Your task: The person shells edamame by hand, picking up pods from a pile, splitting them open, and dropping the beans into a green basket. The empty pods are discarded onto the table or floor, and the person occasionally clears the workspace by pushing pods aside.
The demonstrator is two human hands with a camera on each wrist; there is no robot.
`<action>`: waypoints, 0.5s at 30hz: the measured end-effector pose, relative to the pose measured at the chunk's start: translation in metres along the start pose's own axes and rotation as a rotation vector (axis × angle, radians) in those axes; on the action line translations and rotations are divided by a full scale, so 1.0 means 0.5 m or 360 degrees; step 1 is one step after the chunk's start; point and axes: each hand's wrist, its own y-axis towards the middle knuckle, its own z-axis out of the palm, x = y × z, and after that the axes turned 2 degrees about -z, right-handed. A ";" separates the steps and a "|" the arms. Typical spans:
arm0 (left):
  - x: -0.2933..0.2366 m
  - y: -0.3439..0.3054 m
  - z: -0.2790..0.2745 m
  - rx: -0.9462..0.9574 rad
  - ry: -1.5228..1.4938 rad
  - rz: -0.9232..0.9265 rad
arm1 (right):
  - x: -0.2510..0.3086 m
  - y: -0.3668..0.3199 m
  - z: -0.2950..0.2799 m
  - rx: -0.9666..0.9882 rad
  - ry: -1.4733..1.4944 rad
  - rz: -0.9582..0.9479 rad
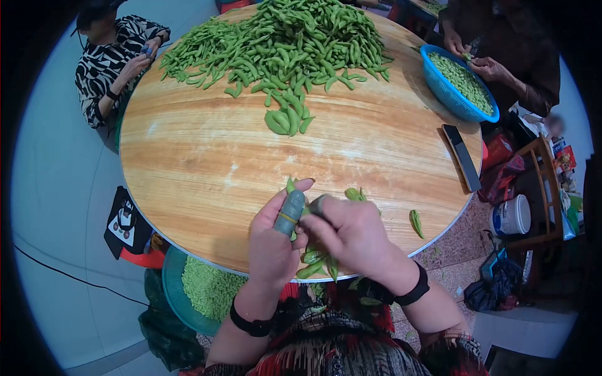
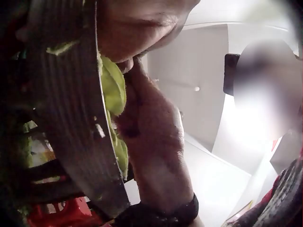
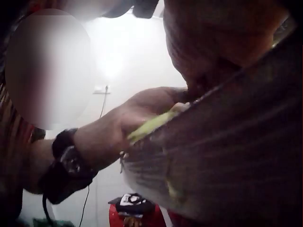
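"What does your left hand [image 1: 268,247] have?"

"You're pinching a green pod [image 1: 290,185] with it, over the near edge of the tabletop [image 1: 200,144]. That hand wears a grey finger cover [image 1: 291,210] with a yellow band."

"And your right hand [image 1: 357,235]?"

"You have it right beside the left, above the same near edge, fingers bent. Blur and overlap hide the tips – can't tell whether you're gripping anything there."

"What else lies around you?"

"Loose pods [image 1: 315,258] at the tabletop's near edge, just under your hands, and a single pod [image 1: 416,224] to their right. A big heap of pods [image 1: 301,47] covers the tabletop's far side."

"Off to your right?"

"A black phone [image 1: 462,158] by the tabletop's right edge; beyond it, a blue basket [image 1: 434,83] of shelled beans, with a person [image 1: 536,59] seated behind. Another person [image 1: 128,41] sits at the tabletop's far left – and a green basin [image 1: 170,285] of beans stands below its near-left edge."
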 end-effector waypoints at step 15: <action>0.022 0.001 -0.011 -0.0138 0.0175 0.0229 | 0.002 -0.010 0.035 -0.0162 -0.0153 -0.0011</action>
